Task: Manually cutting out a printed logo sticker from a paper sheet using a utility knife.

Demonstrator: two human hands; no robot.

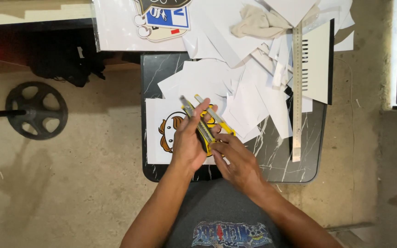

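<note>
Gripping two yellow utility knives (206, 123) at once, both hands are busy over the small dark marble-patterned table (313, 138). The left hand (187, 142) is wrapped round the upper bodies with its fingers curled over them, blades pointing up and away; the right hand (235, 158) pinches the lower ends between thumb and fingertips. Directly beneath the grip lies a white sheet with a cartoon figure (166, 131), its outline seemingly uncut, so the trimming of this one looks yet to begin. Just beyond the knives, a heap of white paper offcuts (244, 87) suggests plenty of cutting is already done. To the right of the grip a long metal ruler (297, 87) rests untouched. Farther off sits a finished-looking cutout (164, 18) and a crumpled beige cloth (258, 25).
</note>
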